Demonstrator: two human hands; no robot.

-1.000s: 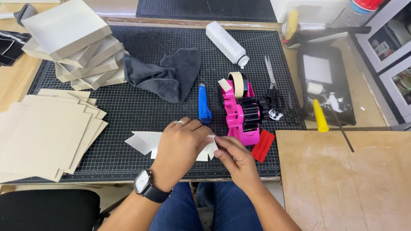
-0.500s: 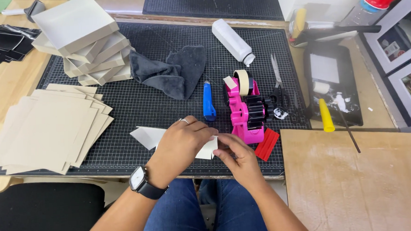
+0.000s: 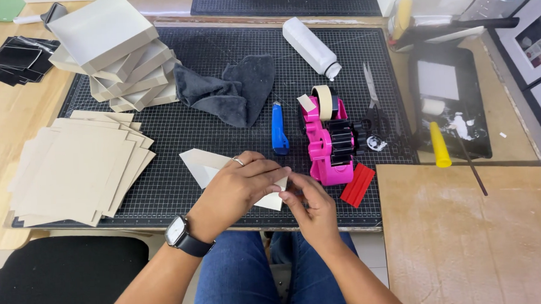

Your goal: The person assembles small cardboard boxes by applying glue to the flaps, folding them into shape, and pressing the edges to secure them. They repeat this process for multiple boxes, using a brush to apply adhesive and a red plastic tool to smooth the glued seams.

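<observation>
My left hand [image 3: 238,187], with a ring and a wristwatch, presses down on a pale folded cardboard piece [image 3: 202,164] lying on the black gridded cutting mat [image 3: 183,129]. My right hand [image 3: 307,205] pinches the right corner of the same piece, fingertips meeting the left hand's. A pink tape dispenser [image 3: 328,140] with a beige tape roll stands just right of my hands, and a blue utility knife [image 3: 279,128] lies beside it.
Flat cardboard blanks [image 3: 77,165] are stacked at the mat's left, finished shallow boxes [image 3: 114,55] behind them. A dark cloth [image 3: 230,89], white bottle [image 3: 310,46], scissors [image 3: 374,100], red scraper [image 3: 357,184], glue tray with yellow-handled roller [image 3: 440,143] and wooden board [image 3: 478,233] surround me.
My hands stay on the cardboard piece, with the right fingers drawn closer in against the left hand at its corner. The view has shifted slightly.
</observation>
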